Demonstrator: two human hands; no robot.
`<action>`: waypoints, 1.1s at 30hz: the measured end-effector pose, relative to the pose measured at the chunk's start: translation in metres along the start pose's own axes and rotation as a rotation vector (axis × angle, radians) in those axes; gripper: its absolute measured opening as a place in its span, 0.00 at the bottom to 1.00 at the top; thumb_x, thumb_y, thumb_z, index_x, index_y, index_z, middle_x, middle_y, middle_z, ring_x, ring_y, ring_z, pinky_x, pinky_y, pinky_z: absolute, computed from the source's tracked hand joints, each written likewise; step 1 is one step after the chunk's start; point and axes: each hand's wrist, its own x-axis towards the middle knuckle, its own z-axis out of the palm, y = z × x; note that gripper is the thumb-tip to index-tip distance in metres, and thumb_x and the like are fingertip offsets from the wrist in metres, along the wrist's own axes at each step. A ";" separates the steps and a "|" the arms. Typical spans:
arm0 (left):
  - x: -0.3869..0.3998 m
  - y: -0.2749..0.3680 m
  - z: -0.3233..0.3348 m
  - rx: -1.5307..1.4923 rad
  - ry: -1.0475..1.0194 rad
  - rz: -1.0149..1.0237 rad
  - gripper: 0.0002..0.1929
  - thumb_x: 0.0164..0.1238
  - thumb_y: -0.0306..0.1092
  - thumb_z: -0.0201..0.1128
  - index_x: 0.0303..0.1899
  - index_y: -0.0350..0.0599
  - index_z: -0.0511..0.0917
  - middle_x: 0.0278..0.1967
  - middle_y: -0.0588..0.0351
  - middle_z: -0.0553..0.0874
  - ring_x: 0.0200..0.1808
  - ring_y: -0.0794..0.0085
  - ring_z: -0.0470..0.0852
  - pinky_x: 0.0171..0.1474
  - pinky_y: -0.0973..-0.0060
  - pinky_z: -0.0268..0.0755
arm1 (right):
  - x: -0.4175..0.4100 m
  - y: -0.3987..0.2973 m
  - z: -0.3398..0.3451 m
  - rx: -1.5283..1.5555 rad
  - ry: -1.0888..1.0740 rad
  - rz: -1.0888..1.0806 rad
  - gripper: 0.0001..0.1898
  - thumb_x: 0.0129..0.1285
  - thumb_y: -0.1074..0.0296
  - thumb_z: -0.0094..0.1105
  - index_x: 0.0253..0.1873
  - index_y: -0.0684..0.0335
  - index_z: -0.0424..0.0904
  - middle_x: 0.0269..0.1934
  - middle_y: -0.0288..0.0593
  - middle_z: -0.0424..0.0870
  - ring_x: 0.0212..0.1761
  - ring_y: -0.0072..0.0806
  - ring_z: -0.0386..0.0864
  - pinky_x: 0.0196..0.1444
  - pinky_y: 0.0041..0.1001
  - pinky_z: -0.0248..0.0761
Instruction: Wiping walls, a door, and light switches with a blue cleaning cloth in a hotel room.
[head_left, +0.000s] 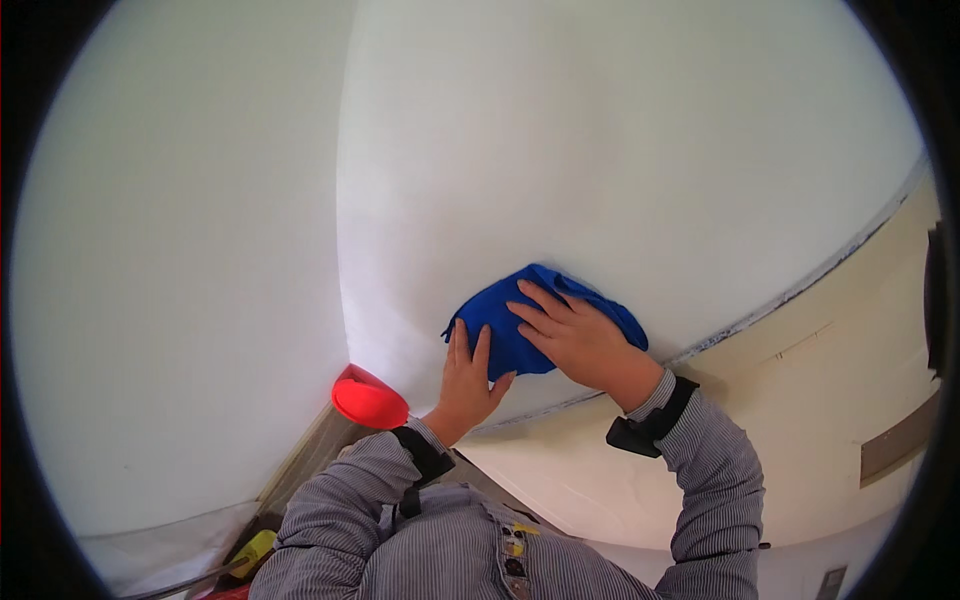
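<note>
A blue cloth (499, 307) lies spread on a broad white surface (540, 150), its right side folded and rumpled. My right hand (581, 337) rests flat over the right part of the cloth, fingers apart. At the cloth's lower left edge, my left hand (466, 382) has its fingertips on the fabric and its thumb held away. Neither hand grips the cloth. Both wrists carry black straps over striped sleeves.
A red plastic container (369, 397) sits in the corner beside a white wall (187, 225). The white surface ends at a worn grey edge (787, 296), with a cream panel (750, 420) beyond. A yellow-green object (253, 553) with a rod is at lower left.
</note>
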 end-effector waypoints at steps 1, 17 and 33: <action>-0.007 0.006 0.006 -0.002 -0.022 -0.018 0.40 0.57 0.45 0.66 0.67 0.36 0.57 0.65 0.20 0.52 0.66 0.29 0.57 0.64 0.47 0.56 | -0.010 -0.004 0.002 -0.001 -0.001 -0.004 0.13 0.57 0.69 0.53 0.46 0.65 0.81 0.64 0.42 0.71 0.73 0.38 0.56 0.65 0.35 0.59; -0.055 0.016 0.052 0.040 -0.126 -0.148 0.38 0.61 0.44 0.64 0.68 0.43 0.56 0.68 0.28 0.53 0.69 0.39 0.56 0.64 0.44 0.53 | -0.053 -0.032 0.040 0.002 -0.047 -0.002 0.14 0.54 0.69 0.56 0.45 0.60 0.82 0.63 0.39 0.72 0.72 0.36 0.60 0.56 0.32 0.66; -0.062 -0.131 -0.023 0.077 -0.300 -0.506 0.37 0.58 0.42 0.65 0.67 0.47 0.58 0.64 0.29 0.63 0.59 0.38 0.72 0.57 0.52 0.69 | 0.103 -0.082 0.162 0.001 -0.112 -0.178 0.15 0.56 0.70 0.52 0.46 0.70 0.80 0.63 0.47 0.71 0.73 0.42 0.56 0.63 0.35 0.61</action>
